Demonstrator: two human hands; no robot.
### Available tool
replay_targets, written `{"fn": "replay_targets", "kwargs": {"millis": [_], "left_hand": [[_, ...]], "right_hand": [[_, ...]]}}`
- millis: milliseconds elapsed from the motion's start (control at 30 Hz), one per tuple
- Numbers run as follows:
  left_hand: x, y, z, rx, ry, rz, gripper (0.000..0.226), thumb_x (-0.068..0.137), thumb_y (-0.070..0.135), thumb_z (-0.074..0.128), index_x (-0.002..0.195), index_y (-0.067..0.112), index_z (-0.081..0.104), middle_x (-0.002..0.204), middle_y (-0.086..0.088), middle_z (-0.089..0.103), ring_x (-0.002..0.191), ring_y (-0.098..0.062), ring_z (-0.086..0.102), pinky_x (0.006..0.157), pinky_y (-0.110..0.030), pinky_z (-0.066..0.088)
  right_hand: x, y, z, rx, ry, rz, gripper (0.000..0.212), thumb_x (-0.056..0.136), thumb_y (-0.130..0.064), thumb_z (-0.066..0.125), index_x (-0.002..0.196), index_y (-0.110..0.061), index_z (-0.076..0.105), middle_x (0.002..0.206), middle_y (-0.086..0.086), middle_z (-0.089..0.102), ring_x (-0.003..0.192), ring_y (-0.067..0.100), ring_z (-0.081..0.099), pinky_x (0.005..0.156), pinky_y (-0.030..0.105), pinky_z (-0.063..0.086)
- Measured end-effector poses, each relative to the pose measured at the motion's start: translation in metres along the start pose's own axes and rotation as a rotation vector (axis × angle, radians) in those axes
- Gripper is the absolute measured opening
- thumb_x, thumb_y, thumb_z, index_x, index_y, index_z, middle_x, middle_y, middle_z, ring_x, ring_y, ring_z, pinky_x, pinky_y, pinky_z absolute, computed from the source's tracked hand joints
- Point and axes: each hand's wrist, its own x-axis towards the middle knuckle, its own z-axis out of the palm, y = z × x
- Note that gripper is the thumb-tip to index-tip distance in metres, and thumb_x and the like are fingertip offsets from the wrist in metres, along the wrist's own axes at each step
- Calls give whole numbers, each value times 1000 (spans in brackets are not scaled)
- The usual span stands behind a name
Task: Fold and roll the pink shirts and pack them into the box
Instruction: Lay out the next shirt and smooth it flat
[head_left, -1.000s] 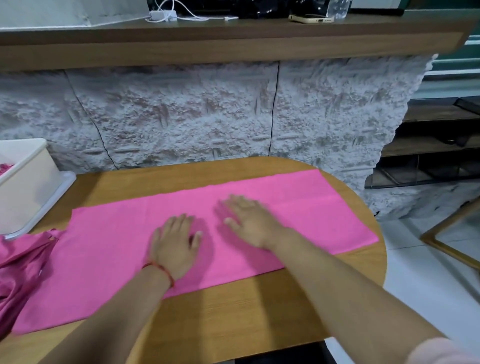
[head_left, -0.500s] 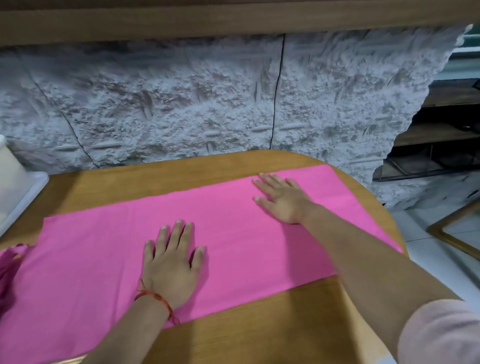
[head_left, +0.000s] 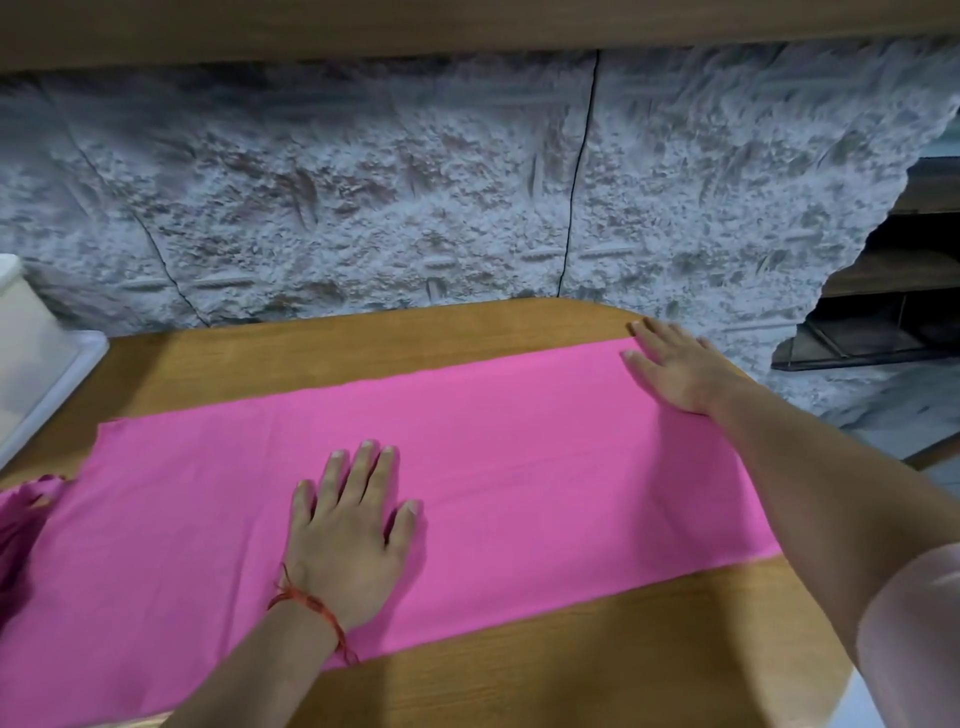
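A pink shirt (head_left: 519, 467), folded into a long flat strip, lies across the wooden table (head_left: 363, 353). My left hand (head_left: 348, 540), with a red thread at the wrist, presses flat on the strip's middle with fingers straight. My right hand (head_left: 675, 369) lies flat on the strip's far right end, fingertips at the cloth's upper corner. The white box (head_left: 26, 332) shows only partly at the left edge. A second, crumpled pink shirt (head_left: 21, 525) lies at the left edge of the view.
A rough white stone-textured wall (head_left: 415, 182) rises right behind the table. A white lid or tray (head_left: 57, 384) lies under the box. Dark shelves (head_left: 893, 291) and the floor are off to the right of the table's rounded end.
My right hand has slid rightward along the shirt from beside the left hand to its far right end. The left hand has stayed on the middle. The view has dropped and moved closer.
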Motion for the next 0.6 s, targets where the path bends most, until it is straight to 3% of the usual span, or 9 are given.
{"fn": "replay_targets", "kwargs": {"millis": [133, 233, 333, 467, 600], "left_hand": [[-1, 1, 1, -9, 5, -16, 72, 99, 70, 1, 163, 37, -9, 170, 13, -13, 159, -19, -12, 128, -53, -1], [1, 0, 4, -15, 4, -30, 74, 99, 70, 2, 164, 36, -7, 172, 12, -8, 159, -20, -10, 128, -54, 0], [2, 0, 6, -28, -7, -41, 75, 98, 70, 4, 164, 36, -3, 173, 11, -3, 160, -21, -7, 127, -55, 1], [4, 4, 1, -19, -24, -57, 76, 97, 66, 7, 165, 33, 4, 174, 8, 2, 160, -23, -3, 126, -57, 2], [3, 3, 0, -41, -41, -58, 74, 98, 62, 5, 165, 32, 1, 174, 8, 1, 160, -23, -5, 127, -56, -2]], "right_hand": [[-11, -20, -4, -115, 128, 201, 72, 103, -67, 16, 165, -32, 17, 175, 3, 8, 161, 28, 6, 125, 63, 7], [-43, -70, -5, -72, 347, 48, 53, 108, -46, 31, 152, -20, 43, 163, 8, 39, 150, 29, 34, 120, 56, 27], [-87, -149, 6, 139, 321, -193, 45, 106, -37, 47, 145, -19, 58, 153, 9, 55, 141, 28, 47, 117, 45, 36], [-130, -257, 43, 204, 108, -431, 56, 107, -48, 42, 161, -34, 35, 169, -7, 32, 156, 16, 25, 127, 43, 21], [-137, -288, 61, 130, 57, -380, 56, 110, -50, 28, 164, -38, 25, 174, -11, 15, 160, 14, 8, 129, 48, 8]]}}
